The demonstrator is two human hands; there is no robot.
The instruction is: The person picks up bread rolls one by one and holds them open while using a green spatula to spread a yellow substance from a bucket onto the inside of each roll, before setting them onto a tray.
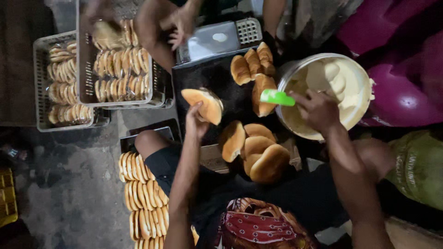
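Observation:
My left hand (196,121) holds a split golden bun (204,103) up over a dark tray (207,76). My right hand (318,109) grips a green-handled spreader (277,97) at the rim of a white bucket (364,74) full of pale cream (323,80). Several plain buns (256,147) are piled just below my hands, and more buns (254,64) lie at the tray's far side.
Grey crates (85,55) hold rows of wrapped buns (120,69) at upper left. Another person's hands (177,23) work over them near a white scale (214,39). A further stack of wrapped buns (143,198) sits by my knee. A magenta tub (401,92) stands to the right.

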